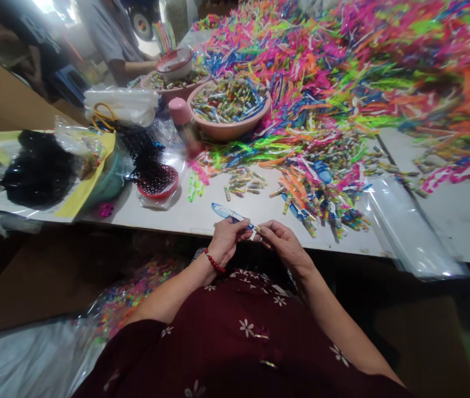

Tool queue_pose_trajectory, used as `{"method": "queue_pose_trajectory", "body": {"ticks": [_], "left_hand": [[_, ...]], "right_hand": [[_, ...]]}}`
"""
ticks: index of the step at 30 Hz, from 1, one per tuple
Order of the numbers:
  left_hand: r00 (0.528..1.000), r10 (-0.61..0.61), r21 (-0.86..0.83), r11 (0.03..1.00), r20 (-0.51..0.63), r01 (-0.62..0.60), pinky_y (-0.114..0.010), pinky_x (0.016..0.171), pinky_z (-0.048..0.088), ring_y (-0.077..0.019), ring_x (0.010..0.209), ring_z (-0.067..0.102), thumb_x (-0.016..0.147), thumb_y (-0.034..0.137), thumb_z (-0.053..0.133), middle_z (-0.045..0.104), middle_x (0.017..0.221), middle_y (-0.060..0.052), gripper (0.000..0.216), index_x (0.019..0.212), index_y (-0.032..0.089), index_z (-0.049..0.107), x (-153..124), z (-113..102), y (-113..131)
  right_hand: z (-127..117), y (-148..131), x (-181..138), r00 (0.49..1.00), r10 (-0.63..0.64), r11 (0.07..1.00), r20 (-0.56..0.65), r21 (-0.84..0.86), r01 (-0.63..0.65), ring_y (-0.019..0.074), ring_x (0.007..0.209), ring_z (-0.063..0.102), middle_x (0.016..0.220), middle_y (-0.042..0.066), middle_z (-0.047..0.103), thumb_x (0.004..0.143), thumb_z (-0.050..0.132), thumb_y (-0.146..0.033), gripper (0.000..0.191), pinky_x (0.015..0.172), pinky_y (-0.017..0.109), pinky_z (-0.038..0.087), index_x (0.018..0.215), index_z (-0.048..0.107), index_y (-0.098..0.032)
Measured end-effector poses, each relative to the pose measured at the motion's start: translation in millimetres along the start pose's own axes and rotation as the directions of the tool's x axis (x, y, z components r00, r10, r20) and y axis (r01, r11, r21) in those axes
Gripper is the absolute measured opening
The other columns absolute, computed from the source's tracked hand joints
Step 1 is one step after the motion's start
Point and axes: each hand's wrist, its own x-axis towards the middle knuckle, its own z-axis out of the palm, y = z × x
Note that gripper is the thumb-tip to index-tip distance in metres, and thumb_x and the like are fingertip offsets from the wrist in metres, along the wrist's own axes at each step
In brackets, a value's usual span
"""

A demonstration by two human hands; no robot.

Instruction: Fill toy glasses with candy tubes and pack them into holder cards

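My left hand (226, 239), a red bead bracelet on its wrist, is closed around a blue translucent plastic piece (226, 212) that sticks up and to the left. Touching it from the right, my right hand (281, 239) pinches a small rolled tube (257, 227) against the blue piece's lower end. Both hands hover just in front of the white table's near edge (202, 218). Loose rolled tubes (245, 182) lie on the table right behind my hands.
A huge heap of neon plastic pieces (343, 72) covers the table's far right. A pink bowl (229, 128) holds rolled tubes. Clear bags (409, 226) lie at right, a black mesh item (152, 171) at left. Another person (114, 38) stands at the far end.
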Motion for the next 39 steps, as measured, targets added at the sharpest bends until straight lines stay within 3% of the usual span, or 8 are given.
{"method": "queue_pose_trajectory", "body": {"ticks": [10, 19, 24, 27, 31, 36, 39], "left_hand": [[0.999, -0.049, -0.011, 0.999, 0.01, 0.049, -0.019, 0.054, 0.053, -0.009, 0.055, 0.062, 0.072, 0.008, 0.081, 0.065, 0.07, -0.001, 0.021, 0.08, 0.01, 0.061, -1.5, 1.2, -0.3], [0.999, -0.021, 0.032, 0.999, 0.025, 0.02, -0.019, 0.05, 0.049, -0.0084, 0.052, 0.059, 0.064, 0.014, 0.087, 0.064, 0.068, 0.0, 0.029, 0.078, 0.01, 0.061, -0.8, -0.8, -0.2], [0.999, 0.025, 0.058, 0.998, 0.027, -0.027, -0.02, 0.052, 0.048, -0.0077, 0.052, 0.056, 0.059, 0.021, 0.09, 0.064, 0.066, 0.0, 0.034, 0.077, 0.01, 0.063, -0.5, 0.6, 0.7], [0.997, 0.05, 0.049, 0.997, 0.05, -0.053, -0.019, 0.052, 0.046, -0.0075, 0.053, 0.057, 0.055, 0.025, 0.092, 0.064, 0.067, 0.0, 0.038, 0.076, 0.009, 0.064, 1.0, 0.1, 0.0], [0.994, 0.079, 0.054, 0.995, 0.076, -0.083, -0.02, 0.054, 0.048, -0.0087, 0.054, 0.058, 0.05, 0.028, 0.093, 0.065, 0.067, -0.001, 0.041, 0.075, 0.009, 0.066, 3.6, -3.0, 0.6], [0.978, 0.177, 0.097, 0.977, 0.109, -0.188, -0.022, 0.056, 0.048, -0.0095, 0.055, 0.058, 0.054, 0.036, 0.092, 0.065, 0.066, -0.001, 0.043, 0.077, 0.01, 0.067, 5.2, -7.3, -1.2], [0.975, 0.162, 0.127, 0.975, 0.153, -0.182, -0.024, 0.062, 0.05, -0.0101, 0.058, 0.058, 0.057, 0.043, 0.09, 0.066, 0.07, -0.003, 0.046, 0.078, 0.011, 0.065, 8.3, -6.7, -5.1]], "right_hand": [[-3.1, -0.4, 0.7, 0.996, 0.045, 0.99, 0.082, 0.133, -0.056, 0.0058, 0.05, 0.036, 0.074, 0.002, 0.068, 0.077, 0.08, -0.055, 0.041, 0.047, 0.023, 0.023, 0.081, 0.063, -0.018], [2.3, 6.3, 1.9, 0.999, 0.041, 0.99, 0.025, 0.136, -0.044, 0.0059, 0.047, 0.031, 0.072, 0.0, 0.066, 0.077, 0.079, -0.056, 0.041, 0.047, 0.024, 0.02, 0.084, 0.062, -0.019], [9.6, 5.1, -3.0, 0.997, -0.039, 0.997, -0.063, -0.065, 0.035, 0.0096, 0.053, 0.041, 0.073, -0.002, 0.064, 0.085, 0.07, -0.06, 0.04, 0.05, 0.024, 0.029, 0.091, 0.062, -0.021], [9.3, 0.3, -5.8, 0.99, -0.134, 0.963, -0.049, -0.241, 0.119, 0.0146, 0.071, 0.056, 0.082, 0.001, 0.067, 0.088, 0.067, -0.057, 0.037, 0.065, 0.028, 0.043, 0.096, 0.064, -0.021], [6.3, -3.7, -5.7, 0.979, -0.198, 0.889, -0.052, -0.429, 0.157, 0.0182, 0.081, 0.061, 0.085, 0.003, 0.069, 0.092, 0.062, -0.052, 0.032, 0.078, 0.032, 0.047, 0.094, 0.067, -0.021], [10.4, 2.6, 0.3, 0.979, -0.2, 0.878, -0.033, -0.45, 0.164, 0.0183, 0.078, 0.062, 0.082, 0.002, 0.069, 0.092, 0.061, -0.052, 0.032, 0.076, 0.032, 0.047, 0.091, 0.066, -0.021], [7.7, 8.2, 6.0, 0.976, -0.214, 0.856, -0.05, -0.491, 0.163, 0.0186, 0.076, 0.062, 0.08, 0.003, 0.068, 0.092, 0.059, -0.055, 0.034, 0.073, 0.032, 0.048, 0.092, 0.065, -0.021]]}}
